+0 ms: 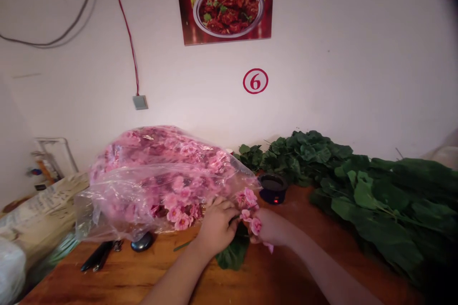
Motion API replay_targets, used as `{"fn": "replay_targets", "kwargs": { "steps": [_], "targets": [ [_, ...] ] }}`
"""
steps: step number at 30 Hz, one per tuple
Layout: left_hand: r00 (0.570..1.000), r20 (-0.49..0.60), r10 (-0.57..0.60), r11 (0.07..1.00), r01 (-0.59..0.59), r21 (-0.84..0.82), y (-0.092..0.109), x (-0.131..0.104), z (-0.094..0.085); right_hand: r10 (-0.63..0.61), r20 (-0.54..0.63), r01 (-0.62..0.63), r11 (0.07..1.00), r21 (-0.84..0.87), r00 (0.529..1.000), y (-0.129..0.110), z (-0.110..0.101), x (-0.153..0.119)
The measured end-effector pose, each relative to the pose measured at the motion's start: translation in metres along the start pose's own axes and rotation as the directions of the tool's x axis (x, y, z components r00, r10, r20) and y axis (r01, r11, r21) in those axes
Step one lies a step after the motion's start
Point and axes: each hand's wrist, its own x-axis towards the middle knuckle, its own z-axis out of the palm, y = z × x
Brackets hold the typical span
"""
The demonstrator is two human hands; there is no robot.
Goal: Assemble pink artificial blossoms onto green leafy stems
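Near the middle of the wooden table (143, 276), my left hand (219, 221) has its fingers bent around a thin stem. My right hand (266, 228) is closed on a sprig of pink blossoms (246, 214), just right of my left hand. A green leaf (232, 252) hangs below my left hand, over the table. The clear plastic bag (125, 176), full of pink flowers (181, 217), lies left of and behind my left hand. My right fingertips are partly hidden by the blossoms.
Leafy green branches (379, 195) are piled along the right and back. A dark round pot (272, 187) with a red light stands behind my right hand. Front left are a black tool (96, 255) and a dark round object (142, 242); sacks (43, 205) lie at far left.
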Motion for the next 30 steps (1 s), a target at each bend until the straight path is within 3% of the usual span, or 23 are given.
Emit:
{"fn": "replay_targets", "kwargs": {
  "steps": [4,6,10,13,16,21,30],
  "targets": [
    [0.999,0.026,0.025,0.999,-0.026,0.042,0.002,0.0,-0.002,-0.075,0.09,0.061,0.987,0.152,0.993,-0.012,-0.009,-0.006],
    [0.998,0.04,0.037,0.997,-0.04,0.065,0.002,0.0,-0.002,-0.131,0.08,0.107,0.962,0.25,0.988,-0.017,-0.011,-0.006],
    [0.998,0.05,0.049,0.992,-0.055,0.114,0.001,0.0,-0.003,-0.067,-0.089,0.094,0.933,0.347,0.994,-0.022,-0.007,0.0],
    [0.998,0.047,0.05,0.989,-0.056,0.134,0.001,0.0,-0.004,0.03,-0.218,0.064,0.91,0.409,0.975,-0.023,-0.006,0.003],
    [0.996,0.054,0.064,0.986,-0.072,0.152,0.002,-0.002,-0.003,0.035,-0.294,0.098,0.9,0.424,0.955,-0.023,-0.008,0.003],
    [0.994,0.055,0.097,0.978,-0.106,0.177,0.006,-0.002,-0.002,0.095,-0.265,0.031,0.9,0.434,0.959,-0.023,-0.004,0.004],
    [0.981,0.076,0.178,0.951,-0.192,0.244,0.008,0.0,0.0,0.045,-0.267,0.108,0.842,0.528,0.963,-0.027,-0.004,0.004]
  ]
}}
